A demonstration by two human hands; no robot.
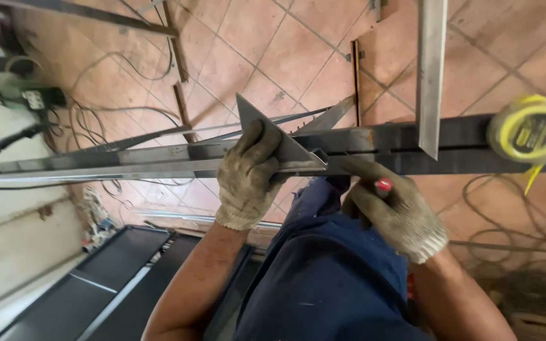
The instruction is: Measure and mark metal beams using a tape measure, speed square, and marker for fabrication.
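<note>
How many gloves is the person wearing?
2. One is on the left hand, pressing a metal triangle square against the steel bar. The other is on the right hand, which grips a red-tipped marker at the bar.

Metalwork shop: steel bars, cables.

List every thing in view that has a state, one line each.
left hand: gloved, pressing the triangular metal square onto the steel bar
right hand: gloved, gripping a red-capped marker at the bar
triangular metal square: flat on the bar
tape measure: resting on the bar, tape tip hanging out
</note>
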